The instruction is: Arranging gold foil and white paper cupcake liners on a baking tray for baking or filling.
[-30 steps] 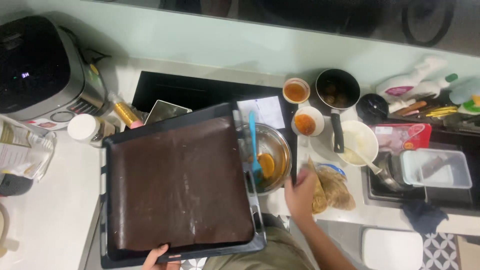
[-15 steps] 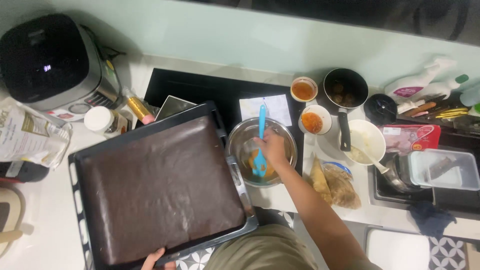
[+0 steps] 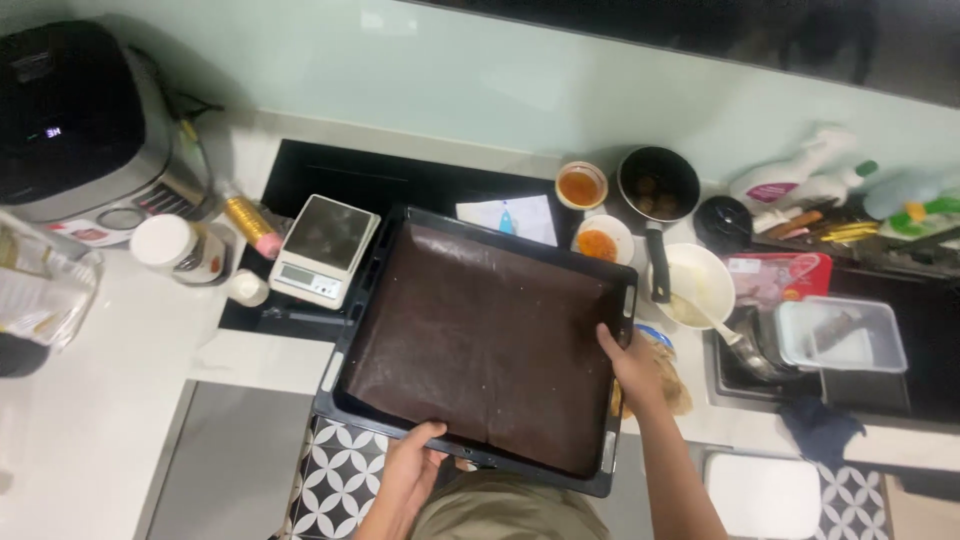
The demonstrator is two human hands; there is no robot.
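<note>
A large black baking tray (image 3: 372, 290) lined with a dark brown sheet (image 3: 480, 340) is held over the counter's front edge. My left hand (image 3: 410, 462) grips its near rim from below. My right hand (image 3: 632, 362) holds its right side, thumb on the rim. The tray now hides the metal bowl that stood on the counter. A small kitchen scale (image 3: 322, 248) sits just left of the tray.
A black cooker (image 3: 75, 120) stands at the far left, with a white-lidded jar (image 3: 172, 245) near it. Two small bowls of orange sauce (image 3: 581, 186), a black saucepan (image 3: 658, 185), a white bowl with a spoon (image 3: 695, 282) and a sink with containers (image 3: 840, 335) lie to the right.
My right hand left the blue spatula in the metal bowl and took the tray's right side. The tray moved right, over the bowl, uncovering the scale.
</note>
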